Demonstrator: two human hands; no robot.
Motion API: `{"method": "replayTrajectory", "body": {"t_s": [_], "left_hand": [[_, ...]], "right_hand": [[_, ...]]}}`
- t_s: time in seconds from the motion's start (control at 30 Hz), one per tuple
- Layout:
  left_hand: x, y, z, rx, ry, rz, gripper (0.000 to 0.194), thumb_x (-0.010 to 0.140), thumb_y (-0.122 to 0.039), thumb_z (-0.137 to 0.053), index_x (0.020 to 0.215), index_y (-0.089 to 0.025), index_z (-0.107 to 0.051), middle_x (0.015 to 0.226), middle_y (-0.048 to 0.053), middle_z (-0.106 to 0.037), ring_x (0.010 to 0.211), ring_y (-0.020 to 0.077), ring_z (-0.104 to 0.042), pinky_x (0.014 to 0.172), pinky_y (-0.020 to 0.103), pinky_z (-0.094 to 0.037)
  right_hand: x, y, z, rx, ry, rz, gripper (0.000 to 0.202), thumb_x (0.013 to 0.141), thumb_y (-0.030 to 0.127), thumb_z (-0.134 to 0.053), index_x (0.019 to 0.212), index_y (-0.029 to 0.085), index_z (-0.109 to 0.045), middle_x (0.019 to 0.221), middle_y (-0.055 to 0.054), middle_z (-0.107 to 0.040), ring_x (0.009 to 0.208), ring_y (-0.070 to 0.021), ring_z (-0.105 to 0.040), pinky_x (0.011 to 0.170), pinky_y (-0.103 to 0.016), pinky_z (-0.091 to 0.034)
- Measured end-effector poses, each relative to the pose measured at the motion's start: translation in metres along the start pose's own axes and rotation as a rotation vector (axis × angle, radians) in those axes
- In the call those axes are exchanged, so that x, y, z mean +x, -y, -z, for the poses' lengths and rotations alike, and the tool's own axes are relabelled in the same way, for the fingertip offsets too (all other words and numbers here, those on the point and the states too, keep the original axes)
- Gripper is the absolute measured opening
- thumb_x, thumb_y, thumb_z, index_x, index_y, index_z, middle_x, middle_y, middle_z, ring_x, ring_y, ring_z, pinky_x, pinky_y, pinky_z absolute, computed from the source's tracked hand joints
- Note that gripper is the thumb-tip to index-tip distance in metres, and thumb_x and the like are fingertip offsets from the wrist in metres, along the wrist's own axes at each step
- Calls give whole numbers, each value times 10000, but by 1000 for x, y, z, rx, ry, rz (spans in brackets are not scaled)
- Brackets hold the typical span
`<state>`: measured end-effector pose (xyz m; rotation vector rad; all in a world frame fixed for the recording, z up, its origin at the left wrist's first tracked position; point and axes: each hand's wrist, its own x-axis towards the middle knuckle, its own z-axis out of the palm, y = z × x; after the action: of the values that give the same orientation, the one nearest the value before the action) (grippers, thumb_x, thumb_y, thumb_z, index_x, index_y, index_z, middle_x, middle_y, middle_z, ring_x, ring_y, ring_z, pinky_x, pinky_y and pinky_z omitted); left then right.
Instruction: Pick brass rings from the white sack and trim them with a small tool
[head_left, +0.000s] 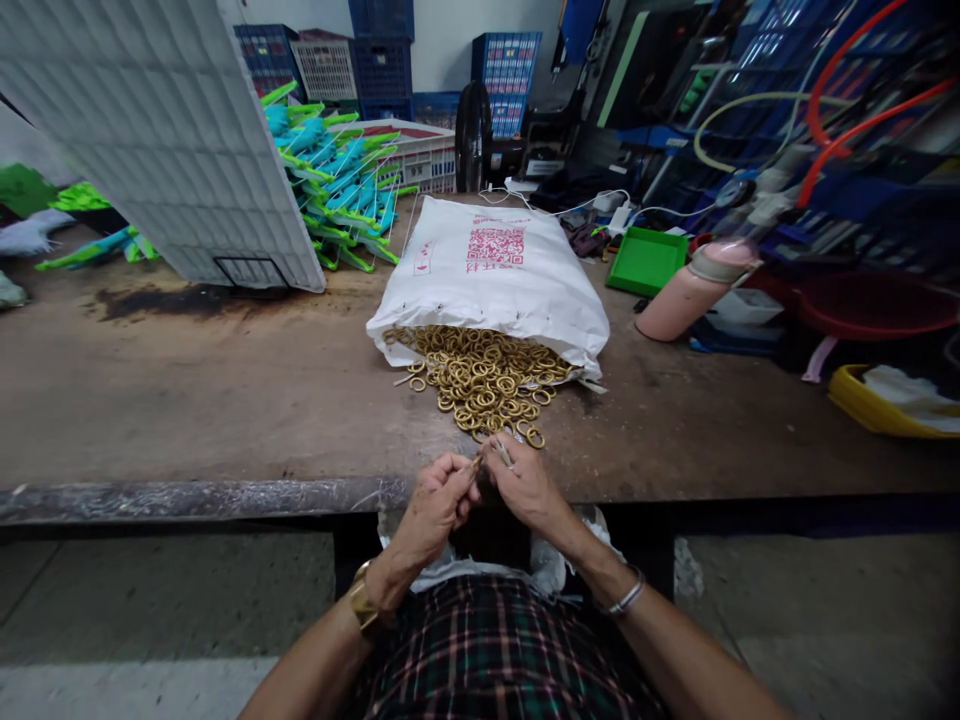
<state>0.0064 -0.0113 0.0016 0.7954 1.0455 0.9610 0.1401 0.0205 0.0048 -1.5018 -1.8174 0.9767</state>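
Note:
Brass-coloured rings point(487, 385) spill in a heap from the mouth of a white woven sack point(480, 270) lying on the wooden table. Just in front of the heap, at the table's near edge, my two hands almost meet. My left hand point(442, 490) is closed, with a ring pinched edge-on between thumb and finger. My right hand point(521, 480) is closed around a thin, pale metal tool point(503, 455) whose kind I cannot make out; its tip is hidden by my fingers. Red print marks the sack's top.
Left of the sack stands a white ribbed panel point(172, 140), with green and teal plastic parts point(337, 190) piled behind it. A green tray point(646, 259), a pink bottle point(690, 295) and a yellow tray point(885, 405) sit on the right. A black fan point(472, 135) and crates are behind.

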Motion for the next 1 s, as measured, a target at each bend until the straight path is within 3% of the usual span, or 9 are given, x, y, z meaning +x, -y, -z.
{"method": "replayTrajectory", "body": {"t_s": [0.2,0.5,0.63,0.87,1.0], "left_hand": [[1,-4,-3,143,-90,-60,290,744,-440,-539,718,-160,-469,559,-45,-499,409,39,-348,403,166,-255],[-5,-7,-4,191,-91,-77,312,738,-461,-531,691,-161,-459,533,-47,-484,411,45,-354,407,172,-261],[-15,-11,-6,105,-42,-15,336,732,-481,-557,694,-160,-463,505,-59,-464,383,33,-328,374,157,-216],[-17,-12,-5,-186,72,44,306,731,-440,-602,738,-156,-488,628,-16,-540,417,40,-400,343,146,-269],[-10,-7,-3,-288,78,75,313,731,-423,-609,754,-122,-530,738,50,-586,492,66,-477,363,158,-327]], "right_hand": [[-7,-5,0,-507,172,88,205,751,145,-391,863,184,-558,677,-34,-614,602,-144,-526,550,-239,-267],[-11,-1,-1,-751,256,46,264,740,132,-407,978,167,-517,781,-69,-662,690,-184,-596,565,-261,-277],[-8,-5,3,-777,173,-3,263,736,118,-412,973,168,-514,794,-76,-662,699,-184,-595,561,-260,-277],[5,-25,33,-742,-178,-148,213,811,195,-416,988,170,-533,800,-82,-665,664,-186,-582,561,-267,-266],[10,-38,41,-729,-208,-183,256,844,321,-431,1044,180,-506,821,-82,-664,663,-197,-591,547,-265,-254]]}}
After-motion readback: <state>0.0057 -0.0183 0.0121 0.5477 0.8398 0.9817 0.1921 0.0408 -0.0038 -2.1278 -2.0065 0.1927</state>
